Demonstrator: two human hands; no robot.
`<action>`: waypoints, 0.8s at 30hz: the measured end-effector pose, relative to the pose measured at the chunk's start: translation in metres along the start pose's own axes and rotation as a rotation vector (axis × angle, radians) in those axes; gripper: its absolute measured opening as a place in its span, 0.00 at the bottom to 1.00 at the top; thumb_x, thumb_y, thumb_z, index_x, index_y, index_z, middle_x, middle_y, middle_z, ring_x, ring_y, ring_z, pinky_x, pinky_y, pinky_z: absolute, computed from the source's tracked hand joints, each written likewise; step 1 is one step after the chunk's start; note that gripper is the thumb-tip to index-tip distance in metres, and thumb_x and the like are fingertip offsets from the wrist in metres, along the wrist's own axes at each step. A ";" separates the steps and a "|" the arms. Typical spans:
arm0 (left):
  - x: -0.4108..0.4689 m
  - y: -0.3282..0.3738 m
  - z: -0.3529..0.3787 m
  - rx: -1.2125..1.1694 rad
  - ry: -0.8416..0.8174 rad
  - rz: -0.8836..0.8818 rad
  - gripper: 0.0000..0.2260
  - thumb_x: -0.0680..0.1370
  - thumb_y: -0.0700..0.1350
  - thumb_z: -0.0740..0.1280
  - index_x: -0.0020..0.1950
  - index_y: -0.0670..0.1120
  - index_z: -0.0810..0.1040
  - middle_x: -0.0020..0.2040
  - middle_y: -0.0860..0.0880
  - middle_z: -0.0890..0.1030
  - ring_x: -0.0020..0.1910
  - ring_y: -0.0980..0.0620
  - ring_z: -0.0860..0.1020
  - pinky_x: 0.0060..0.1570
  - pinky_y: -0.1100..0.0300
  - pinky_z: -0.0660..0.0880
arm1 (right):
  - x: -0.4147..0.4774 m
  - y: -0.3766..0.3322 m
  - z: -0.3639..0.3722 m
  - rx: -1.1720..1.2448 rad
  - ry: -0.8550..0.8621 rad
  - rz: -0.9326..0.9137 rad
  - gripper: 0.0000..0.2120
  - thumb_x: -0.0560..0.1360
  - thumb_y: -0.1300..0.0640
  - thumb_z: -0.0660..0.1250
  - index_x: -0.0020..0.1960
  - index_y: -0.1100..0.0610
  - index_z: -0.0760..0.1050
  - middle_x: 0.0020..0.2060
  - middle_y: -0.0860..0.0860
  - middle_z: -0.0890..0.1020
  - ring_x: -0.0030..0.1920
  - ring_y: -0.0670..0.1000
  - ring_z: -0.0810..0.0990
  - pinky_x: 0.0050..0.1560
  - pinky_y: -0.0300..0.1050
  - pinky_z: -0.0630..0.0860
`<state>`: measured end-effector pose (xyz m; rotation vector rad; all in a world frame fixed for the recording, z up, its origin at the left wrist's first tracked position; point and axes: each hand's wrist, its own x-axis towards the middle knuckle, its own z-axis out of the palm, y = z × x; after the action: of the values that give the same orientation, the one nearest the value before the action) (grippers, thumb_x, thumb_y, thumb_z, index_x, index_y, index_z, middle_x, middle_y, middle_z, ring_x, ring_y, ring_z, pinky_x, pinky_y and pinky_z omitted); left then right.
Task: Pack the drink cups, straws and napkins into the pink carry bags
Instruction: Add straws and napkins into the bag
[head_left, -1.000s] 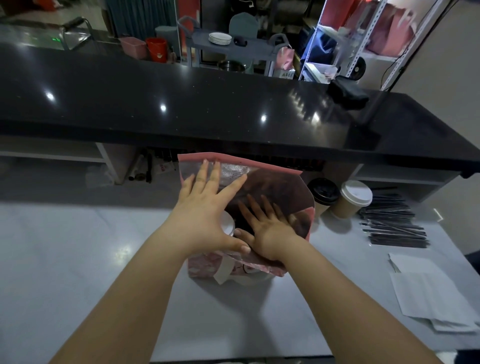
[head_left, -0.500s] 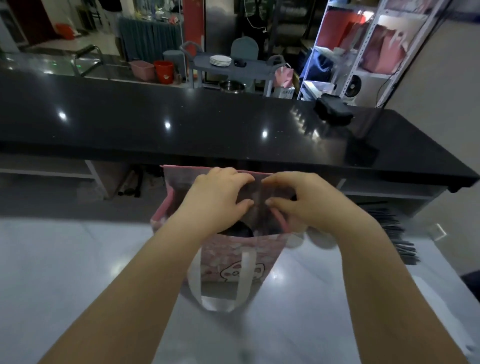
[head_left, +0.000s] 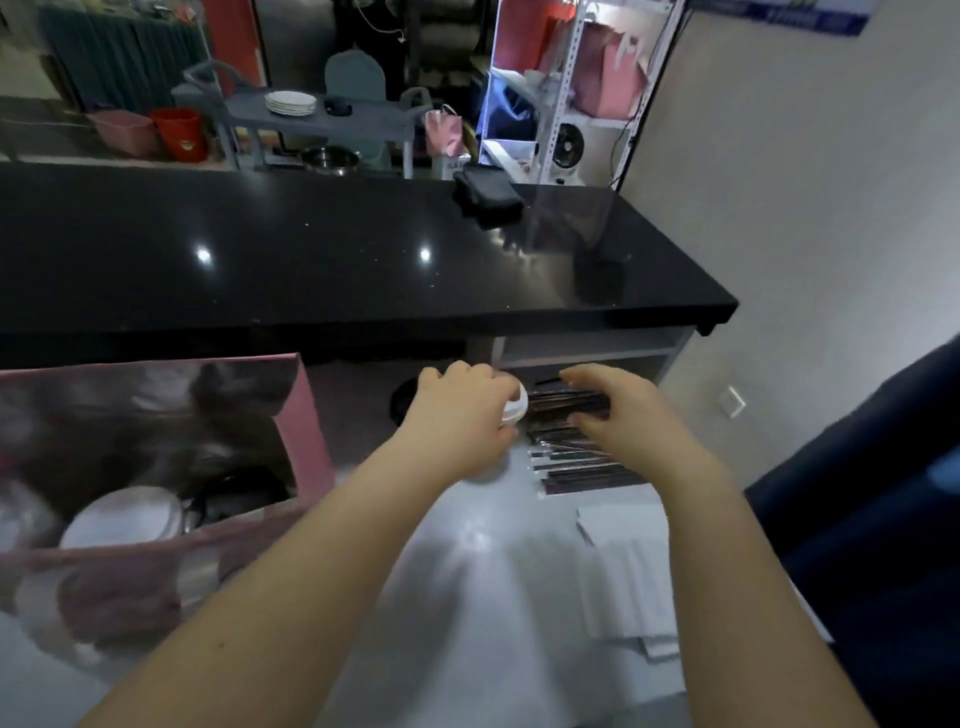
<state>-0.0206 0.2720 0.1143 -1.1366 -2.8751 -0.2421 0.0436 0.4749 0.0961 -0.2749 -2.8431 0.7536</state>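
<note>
Both hands reach out to the far right of the white table (head_left: 467, 613) in the head camera, the only view. The left hand (head_left: 457, 415) is curled round the white-lidded cup (head_left: 515, 408), covering most of it, so that only the edge of the lid shows past the fingers. Just beside it, the right hand (head_left: 618, 410) arches over the straws (head_left: 576, 460), fingers bent and thumb tucked under. Motion blur makes it hard to say whether it pinches any straw or only hovers; I cannot tell.

These dark wrapped straws lie in a loose pile on the table, running left to right, close under the edge of the black counter (head_left: 311, 260). Nearer the person, just below the pile, lies a stack of white napkins (head_left: 623, 571), partly hidden by the right forearm. A black-lidded cup (head_left: 401, 405) stands behind the left hand, mostly covered by it.

At the left edge stands the pink carry bag (head_left: 306, 431), its mouth open toward the camera. Inside it sits a packed cup (head_left: 124, 519) with a white lid, and beside that something dark, perhaps another lid, too blurred to name. A black pouch (head_left: 488, 195) lies on the counter top.
</note>
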 end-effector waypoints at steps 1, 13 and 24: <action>0.005 0.006 0.012 -0.010 -0.024 0.003 0.17 0.79 0.53 0.62 0.68 0.54 0.71 0.62 0.50 0.74 0.61 0.45 0.70 0.58 0.49 0.66 | 0.002 0.018 0.004 -0.002 0.000 0.031 0.21 0.72 0.59 0.72 0.61 0.43 0.76 0.53 0.41 0.79 0.56 0.45 0.77 0.57 0.45 0.75; 0.033 0.030 0.118 -0.148 -0.262 -0.131 0.19 0.78 0.51 0.63 0.69 0.54 0.70 0.65 0.52 0.73 0.66 0.47 0.68 0.61 0.49 0.70 | 0.031 0.135 0.095 -0.407 -0.378 0.175 0.25 0.74 0.59 0.65 0.70 0.48 0.68 0.69 0.51 0.69 0.72 0.62 0.58 0.72 0.66 0.50; 0.037 0.027 0.140 -0.215 -0.265 -0.192 0.18 0.77 0.50 0.65 0.68 0.54 0.73 0.63 0.51 0.75 0.62 0.47 0.71 0.61 0.49 0.70 | 0.033 0.164 0.110 -0.286 -0.113 0.063 0.07 0.75 0.54 0.70 0.53 0.50 0.81 0.53 0.48 0.79 0.58 0.56 0.69 0.56 0.50 0.57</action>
<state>-0.0259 0.3388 -0.0170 -0.9860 -3.2648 -0.4494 0.0085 0.5711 -0.0760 -0.3742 -3.0603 0.3812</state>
